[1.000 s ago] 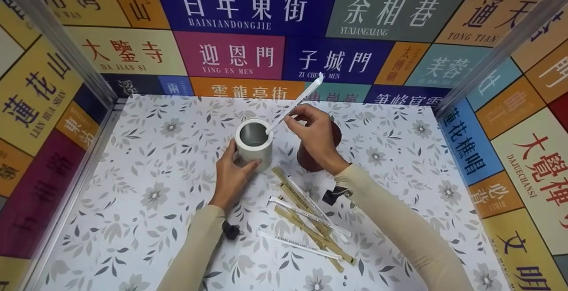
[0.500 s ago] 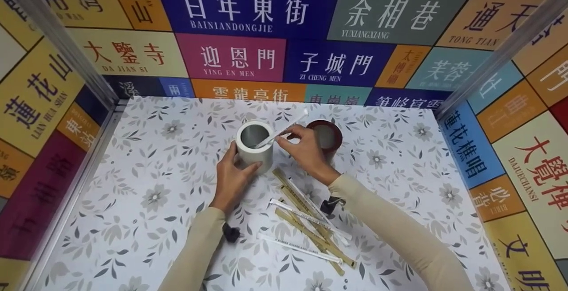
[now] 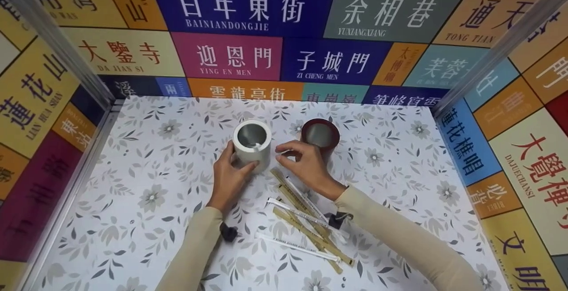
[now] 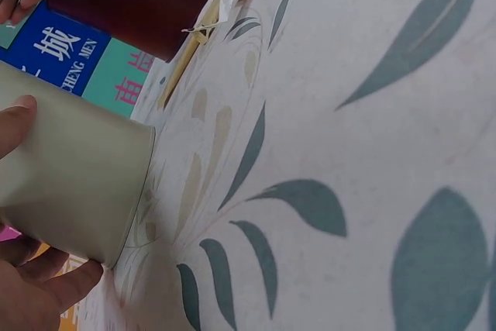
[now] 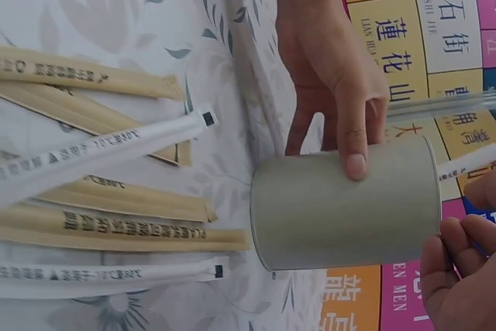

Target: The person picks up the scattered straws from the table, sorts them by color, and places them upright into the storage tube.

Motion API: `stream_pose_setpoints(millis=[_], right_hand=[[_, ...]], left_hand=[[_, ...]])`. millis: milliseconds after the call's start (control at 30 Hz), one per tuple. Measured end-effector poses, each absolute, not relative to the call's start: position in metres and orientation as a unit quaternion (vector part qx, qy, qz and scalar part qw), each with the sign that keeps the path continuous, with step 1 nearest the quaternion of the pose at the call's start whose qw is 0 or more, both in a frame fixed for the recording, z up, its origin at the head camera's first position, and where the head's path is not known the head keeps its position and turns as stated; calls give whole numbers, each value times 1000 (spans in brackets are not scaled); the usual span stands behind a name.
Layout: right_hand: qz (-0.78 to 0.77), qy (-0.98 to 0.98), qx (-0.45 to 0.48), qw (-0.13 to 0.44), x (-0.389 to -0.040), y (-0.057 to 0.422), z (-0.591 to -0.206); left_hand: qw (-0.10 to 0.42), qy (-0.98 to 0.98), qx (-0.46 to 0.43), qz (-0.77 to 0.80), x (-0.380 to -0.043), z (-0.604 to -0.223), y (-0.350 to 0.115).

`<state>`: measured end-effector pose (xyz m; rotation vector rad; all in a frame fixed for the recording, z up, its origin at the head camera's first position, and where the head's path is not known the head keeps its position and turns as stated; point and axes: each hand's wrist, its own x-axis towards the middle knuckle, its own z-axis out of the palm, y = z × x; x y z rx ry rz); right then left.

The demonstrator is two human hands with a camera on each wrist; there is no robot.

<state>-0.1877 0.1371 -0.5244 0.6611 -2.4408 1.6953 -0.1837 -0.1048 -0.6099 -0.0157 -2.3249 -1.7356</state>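
Observation:
My left hand grips a pale grey-green cylindrical cup with a thick white rim. Its thumb lies along the near side, as the right wrist view shows, and fingers go round the far side. A white paper-wrapped straw leans inside the cup; in the head view only its end shows at the rim. Just right of the cup hovers my right hand, thumb and forefinger bent and slightly apart, nothing visible between them. Seen from the right wrist, the straw pokes past the rim beside the right fingers.
A dark red cup stands behind the right hand. Nearer me lies a loose pile of brown wrapped straws and white wrapped straws. The floral tabletop is bounded by sign-covered walls at the back and sides.
The straw has gone from above the rim down into the grey-green cup, and the right hand has let go of it and moved lower. The left hand keeps its grip.

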Motion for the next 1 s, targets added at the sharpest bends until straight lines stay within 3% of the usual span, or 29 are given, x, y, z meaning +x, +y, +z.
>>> stream_pose_setpoints(millis=[333,833,1000], right_hand=[[546,-799,251,29,-153,148,-559],[573,-797,189,-20,-108,193,-597],[564,-805,181,5,-97,205,-608]], left_hand=[[128,-797,3,-591,-183,-609,-105],[126,-799,-2,-589,-184,-611,-103],[128,-796,1,-591,-184,-613,-105]])
